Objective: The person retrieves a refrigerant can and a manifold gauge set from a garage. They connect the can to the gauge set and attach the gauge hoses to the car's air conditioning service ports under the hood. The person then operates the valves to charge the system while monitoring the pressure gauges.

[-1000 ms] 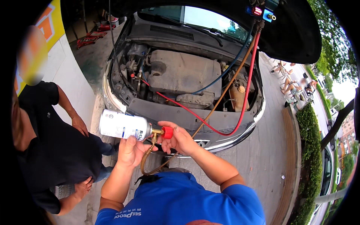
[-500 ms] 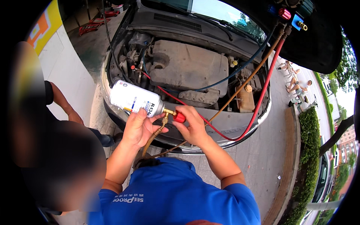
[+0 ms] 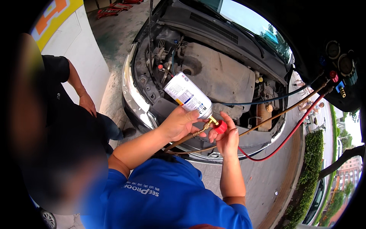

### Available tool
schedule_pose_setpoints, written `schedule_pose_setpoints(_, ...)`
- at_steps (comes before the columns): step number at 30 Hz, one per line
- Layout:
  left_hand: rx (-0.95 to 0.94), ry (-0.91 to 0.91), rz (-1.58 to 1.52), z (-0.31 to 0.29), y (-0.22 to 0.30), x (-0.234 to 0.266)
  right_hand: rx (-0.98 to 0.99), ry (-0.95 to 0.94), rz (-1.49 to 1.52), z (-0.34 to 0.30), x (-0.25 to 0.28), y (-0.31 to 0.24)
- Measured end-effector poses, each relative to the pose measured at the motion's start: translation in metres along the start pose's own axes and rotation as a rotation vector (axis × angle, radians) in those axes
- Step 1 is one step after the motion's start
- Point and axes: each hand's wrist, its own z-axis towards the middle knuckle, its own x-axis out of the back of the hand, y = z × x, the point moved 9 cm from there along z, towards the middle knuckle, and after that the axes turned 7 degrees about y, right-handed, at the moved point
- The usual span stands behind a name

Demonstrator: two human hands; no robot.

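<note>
Dusty engine cover (image 3: 225,72) lies ahead; before it, my left hand (image 3: 178,124) grasps the white can (image 3: 188,94), my right hand (image 3: 228,140) loosely cups the red knob (image 3: 221,126) (probably adjusting it); next turn would need steady can.

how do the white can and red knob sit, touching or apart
Apart: the head view shows the brass fitting between the white can and the red knob.

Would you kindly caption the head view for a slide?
Left hand holding a white can, right hand at its red knob, before an engine bay.
</note>
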Motion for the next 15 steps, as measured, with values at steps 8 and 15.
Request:
schedule_pose_setpoints(8, 0.108, -0.031, -0.027, 0.001, 0.013, 0.014, 0.594, 0.262, -0.689, -0.014, -0.043, -0.028)
schedule_pose_setpoints(15, 0.148, -0.074, 0.012, 0.004, 0.023, 0.020, 0.358, 0.237, -0.882, -0.015, -0.039, -0.014)
